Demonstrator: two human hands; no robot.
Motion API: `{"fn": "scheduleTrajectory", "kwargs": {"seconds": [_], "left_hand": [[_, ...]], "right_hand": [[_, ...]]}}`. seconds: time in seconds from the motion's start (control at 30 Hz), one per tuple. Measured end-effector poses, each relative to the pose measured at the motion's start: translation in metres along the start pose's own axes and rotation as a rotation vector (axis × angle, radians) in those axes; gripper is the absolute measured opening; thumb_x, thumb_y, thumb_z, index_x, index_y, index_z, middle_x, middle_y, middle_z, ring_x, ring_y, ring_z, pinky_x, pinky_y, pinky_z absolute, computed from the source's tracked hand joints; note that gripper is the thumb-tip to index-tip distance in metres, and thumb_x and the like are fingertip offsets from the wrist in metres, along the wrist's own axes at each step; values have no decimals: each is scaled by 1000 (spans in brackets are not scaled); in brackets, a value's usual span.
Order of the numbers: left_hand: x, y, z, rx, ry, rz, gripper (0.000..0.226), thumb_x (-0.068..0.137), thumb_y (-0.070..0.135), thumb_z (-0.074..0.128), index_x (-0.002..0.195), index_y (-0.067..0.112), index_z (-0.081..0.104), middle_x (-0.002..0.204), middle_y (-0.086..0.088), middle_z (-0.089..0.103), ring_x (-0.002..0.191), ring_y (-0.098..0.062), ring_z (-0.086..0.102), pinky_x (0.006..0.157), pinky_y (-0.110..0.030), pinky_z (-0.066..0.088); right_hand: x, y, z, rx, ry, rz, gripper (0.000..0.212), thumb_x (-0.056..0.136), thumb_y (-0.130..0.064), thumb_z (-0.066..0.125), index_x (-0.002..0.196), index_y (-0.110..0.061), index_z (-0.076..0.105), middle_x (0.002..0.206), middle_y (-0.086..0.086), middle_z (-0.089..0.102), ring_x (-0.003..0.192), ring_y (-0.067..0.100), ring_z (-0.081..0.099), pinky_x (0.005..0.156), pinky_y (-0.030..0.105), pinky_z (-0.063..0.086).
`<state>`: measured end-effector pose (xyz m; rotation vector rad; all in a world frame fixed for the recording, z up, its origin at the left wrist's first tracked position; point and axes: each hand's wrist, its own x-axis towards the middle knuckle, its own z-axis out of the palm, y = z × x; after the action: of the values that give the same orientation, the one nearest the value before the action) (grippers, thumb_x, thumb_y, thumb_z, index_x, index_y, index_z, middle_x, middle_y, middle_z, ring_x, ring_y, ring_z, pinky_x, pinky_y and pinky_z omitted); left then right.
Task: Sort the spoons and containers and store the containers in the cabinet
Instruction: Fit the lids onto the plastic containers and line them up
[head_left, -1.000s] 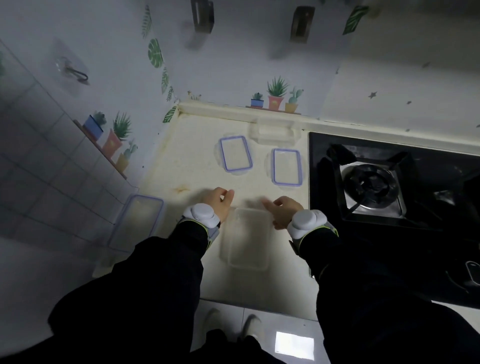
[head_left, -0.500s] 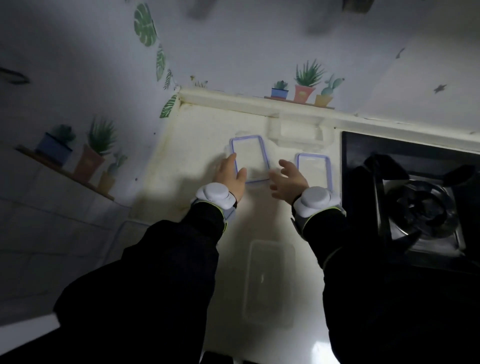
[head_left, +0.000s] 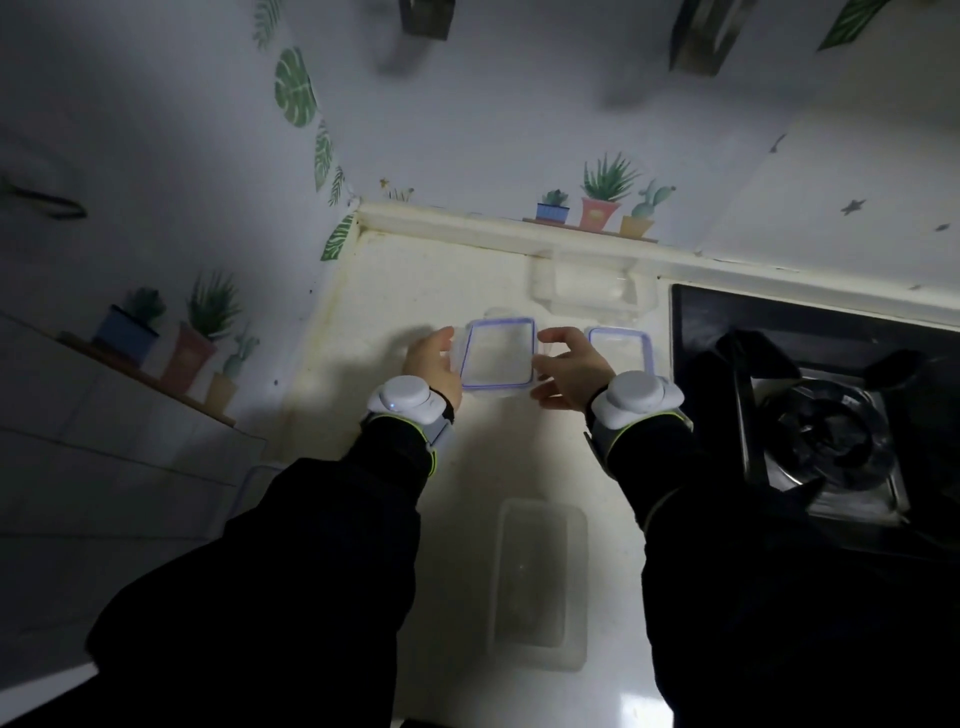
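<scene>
Since every plastic piece lies on the bench (head_left: 405, 291) to the left of the stove (head_left: 826, 431), both arms reach fwd over it side by side, sleeves dark, a white unit on each wrist.

Farthest from the stove, the left hand (head_left: 434, 366) takes the far long edge of the lid (head_left: 497, 354), the one w/ the purple rim. Its thumb is on top. The fingers under are not visible, so I judge a pinch, not a flat push. The wrist is straight, palm turned toward the stove.

Closer to the person, and well left of the stove, the open container (head_left: 540, 577) stands w/o cover. Probably the lid is taken up to match it.

Next toward the stove, the right hand (head_left: 571, 371) curls round the lid's other long edge, thumb at the far corner, fingers bent below. Two hands on opposite edges keep a thin, flexible lid level, I think.

At the wall, left of the stove's back corner, the back container (head_left: 584, 288) sits closed. Just beside the stove's left border lies the second lid (head_left: 621, 348), flat, partly behind the right hand, untouched as far as I can see.
</scene>
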<state>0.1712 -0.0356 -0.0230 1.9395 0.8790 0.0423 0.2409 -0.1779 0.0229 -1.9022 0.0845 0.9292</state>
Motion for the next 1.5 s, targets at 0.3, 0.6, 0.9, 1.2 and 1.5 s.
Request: {"fn": "scheduleTrajectory", "kwargs": {"seconds": [0.3,0.6,0.9,1.2,1.5], "left_hand": [[-25,14,-31,-67,71,134,34,80,16,70,113,7,65,124,-16,55,109,-30,58,91,-26,43],[-66,31,-48,-207,161,188,18,85,35,64,77,23,52,64,7,50,59,-14,48,53,-7,37],[-114,20,-32,-264,-67,36,20,82,29,69,91,21,53,76,-4,60,51,-22,52,60,-32,50],[-152,-35,5,-188,-252,-195,35,77,15,74,104,13,53,77,-8,57,54,-25,48,60,-33,46],[-168,-54,28,-195,-249,-170,46,83,13,68,122,1,48,93,-11,54,41,-11,51,43,-22,43]], "right_hand": [[-38,-35,-2,155,56,-104,16,95,-7,41,98,-7,57,67,8,56,58,24,59,57,28,52],[-89,-33,-13,71,82,-246,20,90,-14,60,70,-16,55,64,6,55,48,13,55,50,19,48],[-132,17,-25,-19,145,-120,30,88,-23,65,66,-14,47,67,6,51,53,18,47,52,24,41],[-149,97,-20,-55,98,107,29,91,-21,61,67,-9,49,64,6,52,48,18,47,35,12,37],[-151,127,-16,-18,108,143,32,94,-16,55,65,-10,43,63,7,45,49,17,38,28,7,29]]}}
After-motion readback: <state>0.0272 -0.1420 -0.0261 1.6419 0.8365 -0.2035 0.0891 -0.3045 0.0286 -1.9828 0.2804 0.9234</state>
